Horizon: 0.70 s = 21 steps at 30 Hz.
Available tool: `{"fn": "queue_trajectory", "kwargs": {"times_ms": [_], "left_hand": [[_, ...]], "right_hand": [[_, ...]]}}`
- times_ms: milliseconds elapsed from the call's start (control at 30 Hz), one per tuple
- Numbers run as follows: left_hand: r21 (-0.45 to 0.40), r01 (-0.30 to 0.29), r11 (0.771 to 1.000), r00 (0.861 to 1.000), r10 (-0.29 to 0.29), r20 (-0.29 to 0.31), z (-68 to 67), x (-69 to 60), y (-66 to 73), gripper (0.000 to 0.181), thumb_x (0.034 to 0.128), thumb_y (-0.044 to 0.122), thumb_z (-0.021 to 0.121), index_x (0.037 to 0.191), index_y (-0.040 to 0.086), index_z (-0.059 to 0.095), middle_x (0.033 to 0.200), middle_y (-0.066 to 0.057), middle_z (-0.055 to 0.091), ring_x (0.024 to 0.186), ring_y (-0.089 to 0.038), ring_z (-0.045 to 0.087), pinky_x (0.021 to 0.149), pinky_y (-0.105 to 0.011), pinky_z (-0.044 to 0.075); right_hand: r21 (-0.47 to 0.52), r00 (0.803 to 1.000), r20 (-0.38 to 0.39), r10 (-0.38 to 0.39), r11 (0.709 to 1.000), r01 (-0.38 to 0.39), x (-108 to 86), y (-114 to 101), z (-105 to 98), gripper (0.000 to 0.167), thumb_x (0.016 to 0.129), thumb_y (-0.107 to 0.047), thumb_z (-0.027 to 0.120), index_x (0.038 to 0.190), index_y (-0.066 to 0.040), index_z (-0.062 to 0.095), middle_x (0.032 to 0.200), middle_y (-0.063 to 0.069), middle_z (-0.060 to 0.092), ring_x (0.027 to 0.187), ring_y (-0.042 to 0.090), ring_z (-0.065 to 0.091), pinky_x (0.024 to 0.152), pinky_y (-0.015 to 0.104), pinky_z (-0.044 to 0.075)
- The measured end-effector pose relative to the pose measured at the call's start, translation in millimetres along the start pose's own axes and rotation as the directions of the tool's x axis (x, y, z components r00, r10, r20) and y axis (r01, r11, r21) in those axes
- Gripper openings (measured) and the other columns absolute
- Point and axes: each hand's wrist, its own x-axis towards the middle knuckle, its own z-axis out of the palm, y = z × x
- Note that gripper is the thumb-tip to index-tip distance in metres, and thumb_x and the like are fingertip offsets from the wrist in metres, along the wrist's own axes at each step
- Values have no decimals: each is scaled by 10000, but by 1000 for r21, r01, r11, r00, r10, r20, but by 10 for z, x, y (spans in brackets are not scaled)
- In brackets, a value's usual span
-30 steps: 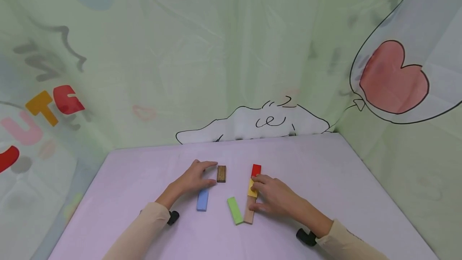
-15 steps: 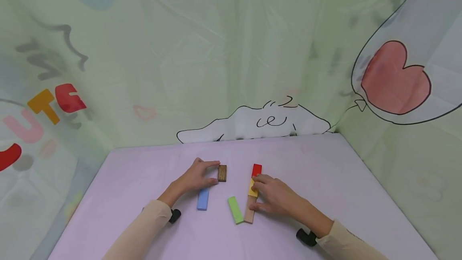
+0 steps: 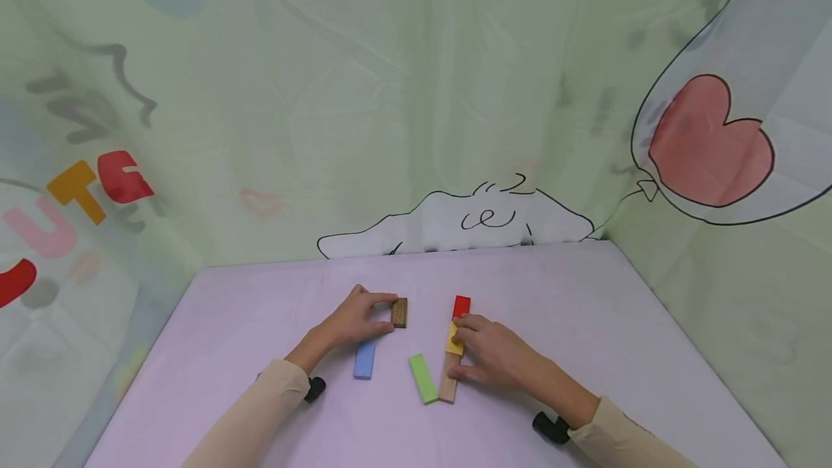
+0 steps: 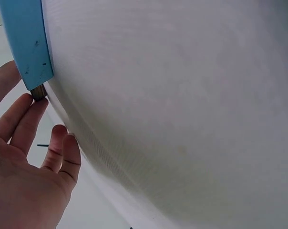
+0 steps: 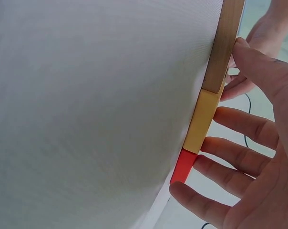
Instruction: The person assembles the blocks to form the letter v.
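Observation:
A dark brown block (image 3: pixel 401 313) lies flat, with my left hand (image 3: pixel 356 318) pinching its far and near ends between index finger and thumb. Just below that hand is a blue block (image 3: pixel 365 361), large in the left wrist view (image 4: pixel 27 40). Red (image 3: pixel 461 305), yellow (image 3: pixel 452 341) and tan (image 3: pixel 449 381) blocks form an end-to-end row. My right hand (image 3: pixel 500 354) rests along the row's right side, its thumb at the tan block and its extended fingers at the yellow and red ones, plain in the right wrist view (image 5: pixel 258 176). A green block (image 3: pixel 424 379) slants beside the tan one.
The blocks lie on a pale lilac table (image 3: pixel 552 287). Behind it hangs a light green curtain (image 3: pixel 325 92) with printed letters and a balloon. Each wrist wears a black device, the left (image 3: pixel 315 389) and the right (image 3: pixel 551 427).
My left hand has edged slightly to the right, so its thumb and index fingertips reach further over the ends of the dark brown block. The right hand has stayed in place.

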Motion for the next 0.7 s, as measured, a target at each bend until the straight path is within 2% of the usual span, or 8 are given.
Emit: {"fn": "queue_trajectory", "kwargs": {"times_ms": [167, 333, 500, 700], "left_hand": [[-22, 20, 1000, 1000, -20, -11, -4, -5, 4, 558, 921, 330, 829, 1447, 232, 669, 1390, -15, 709, 1073, -175, 486, 886, -358, 471], [-40, 44, 998, 999, -45, -28, 0, -13, -11, 544, 890, 325, 859, 1407, 256, 703, 1265, -44, 695, 1078, -174, 522, 873, -350, 481], [-43, 68, 997, 995, -70, -64, 14, -25, -11, 554, 843, 326, 902, 1366, 256, 734, 1164, -54, 674, 1047, -171, 553, 841, -334, 477], [-74, 81, 994, 989, -89, -115, 26, -90, 62, 566, 814, 339, 926, 1340, 225, 750, 1106, -80, 685, 1000, -189, 560, 790, -320, 449]], "right_hand": [[11, 1000, 10, 11, 1000, -11, -1, -4, -5, 497, 879, -516, 836, 1133, -97, 760, 1393, 128, 676, 1309, 316, 643, 1038, 463, 589], [10, 1000, 20, 22, 1000, -23, -1, -6, -4, 501, 882, -531, 826, 1140, -107, 759, 1405, 127, 672, 1314, 318, 641, 1041, 471, 587], [13, 999, 24, 31, 999, -32, 4, -4, 9, 505, 878, -533, 828, 1150, -114, 759, 1411, 122, 673, 1316, 314, 643, 1045, 468, 587], [15, 999, 24, 39, 999, -39, 7, 9, 23, 498, 868, -513, 845, 1152, -113, 760, 1417, 125, 672, 1320, 317, 641, 1052, 469, 582]]}}
